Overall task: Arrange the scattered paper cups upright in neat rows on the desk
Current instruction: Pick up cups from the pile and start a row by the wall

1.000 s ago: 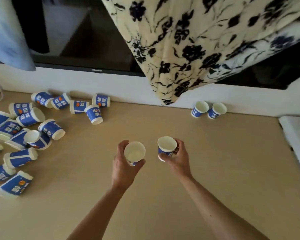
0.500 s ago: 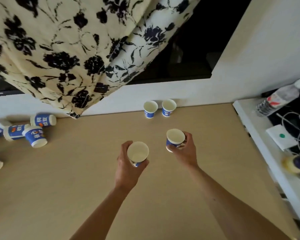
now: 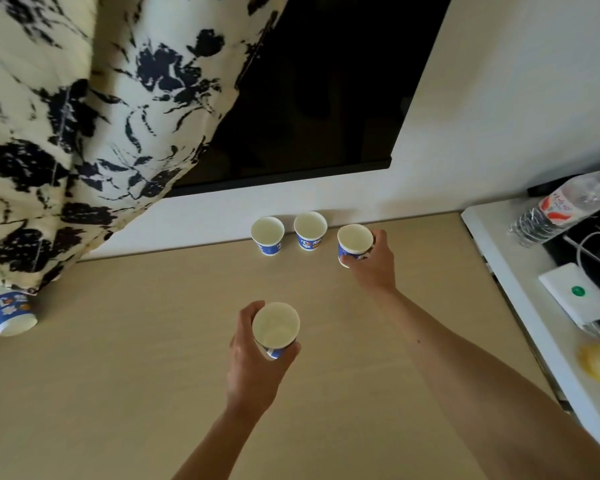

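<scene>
Two blue-and-white paper cups stand upright side by side at the back of the desk by the wall, one (image 3: 267,235) on the left and one (image 3: 310,231) on the right. My right hand (image 3: 373,263) grips a third cup (image 3: 354,241) upright just right of them, in line with the pair. My left hand (image 3: 253,362) holds another upright cup (image 3: 275,329) over the middle of the desk. One cup (image 3: 9,311) lies on its side at the far left edge, partly under the cloth.
A floral cloth (image 3: 84,116) hangs over the desk's back left. A dark screen (image 3: 309,98) is set in the wall behind. To the right, a white shelf (image 3: 520,292) carries a water bottle (image 3: 565,207), a white box (image 3: 579,294) and cables.
The view swung right, leaving the scattered pile out of sight. My right hand carried its cup back and right to the standing pair. My left hand still holds its cup mid-desk.
</scene>
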{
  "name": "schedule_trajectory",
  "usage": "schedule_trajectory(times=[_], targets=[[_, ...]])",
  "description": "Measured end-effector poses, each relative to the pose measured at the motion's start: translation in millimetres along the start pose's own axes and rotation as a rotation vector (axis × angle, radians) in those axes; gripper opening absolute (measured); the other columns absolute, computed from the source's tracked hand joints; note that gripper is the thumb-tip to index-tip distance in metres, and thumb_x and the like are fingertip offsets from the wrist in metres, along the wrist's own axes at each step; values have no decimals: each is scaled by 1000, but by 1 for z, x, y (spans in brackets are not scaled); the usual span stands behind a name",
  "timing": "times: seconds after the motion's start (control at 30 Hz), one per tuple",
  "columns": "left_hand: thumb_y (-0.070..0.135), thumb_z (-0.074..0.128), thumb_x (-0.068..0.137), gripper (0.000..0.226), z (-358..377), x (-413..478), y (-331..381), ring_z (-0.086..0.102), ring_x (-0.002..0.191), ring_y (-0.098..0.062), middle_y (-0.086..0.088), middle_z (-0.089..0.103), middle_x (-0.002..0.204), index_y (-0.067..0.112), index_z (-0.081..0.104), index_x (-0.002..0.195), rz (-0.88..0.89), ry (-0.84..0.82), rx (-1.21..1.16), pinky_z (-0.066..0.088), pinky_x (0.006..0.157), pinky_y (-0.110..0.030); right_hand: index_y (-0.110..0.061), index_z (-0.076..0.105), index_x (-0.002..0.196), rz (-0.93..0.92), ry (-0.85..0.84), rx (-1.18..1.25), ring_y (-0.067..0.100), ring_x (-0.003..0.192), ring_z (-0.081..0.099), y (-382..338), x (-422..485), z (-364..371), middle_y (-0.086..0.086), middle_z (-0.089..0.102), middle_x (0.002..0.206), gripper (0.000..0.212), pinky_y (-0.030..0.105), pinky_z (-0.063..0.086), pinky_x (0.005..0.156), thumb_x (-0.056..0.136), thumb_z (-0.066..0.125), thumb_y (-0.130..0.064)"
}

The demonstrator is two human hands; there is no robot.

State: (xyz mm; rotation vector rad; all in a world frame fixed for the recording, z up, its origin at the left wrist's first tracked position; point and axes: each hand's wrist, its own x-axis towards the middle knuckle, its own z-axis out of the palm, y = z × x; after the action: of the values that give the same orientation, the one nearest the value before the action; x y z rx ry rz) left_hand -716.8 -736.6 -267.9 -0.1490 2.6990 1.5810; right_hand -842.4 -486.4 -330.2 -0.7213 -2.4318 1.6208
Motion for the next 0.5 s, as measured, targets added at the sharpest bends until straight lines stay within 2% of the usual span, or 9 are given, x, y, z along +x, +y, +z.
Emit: schedule_trajectory(times=[0.17, 0.3, 0.4, 0.5], targets=[[20, 90, 63, 72, 8, -4, -4, 58, 100, -6, 18, 61, 109, 29, 48, 121, -4, -21, 31, 47, 79, -17, -37, 44, 111, -24, -9, -19, -9, 87, 59, 2, 27, 7, -24, 60, 97, 63, 12, 41, 64, 64, 83, -21], [25, 90, 63, 74, 12, -4, -5, 59, 100, -9, 19, 60, 110, 34, 47, 122, -17, -3, 63, 42, 75, -9, -36, 44, 111, -44, -11, -45, 6, 88, 60, 3, 43, 12, -18, 60, 99, 63, 14, 42, 65, 63, 83, -23], [25, 90, 63, 74, 13, -5, -6, 59, 101, -10, 19, 60, 112, 34, 46, 122, -9, 4, 75, 46, 79, -19, -34, 44, 112, -67, -8, -58, 9, 88, 60, 4, 53, 14, -22, 59, 95, 63, 14, 41, 65, 64, 83, -23], [26, 90, 63, 75, 12, -6, -7, 58, 102, -10, 19, 60, 113, 35, 46, 123, -13, -1, 79, 48, 80, -23, -28, 45, 115, -78, -5, -70, 14, 91, 61, 7, 59, 16, -19, 59, 96, 64, 23, 44, 70, 65, 83, -22]])
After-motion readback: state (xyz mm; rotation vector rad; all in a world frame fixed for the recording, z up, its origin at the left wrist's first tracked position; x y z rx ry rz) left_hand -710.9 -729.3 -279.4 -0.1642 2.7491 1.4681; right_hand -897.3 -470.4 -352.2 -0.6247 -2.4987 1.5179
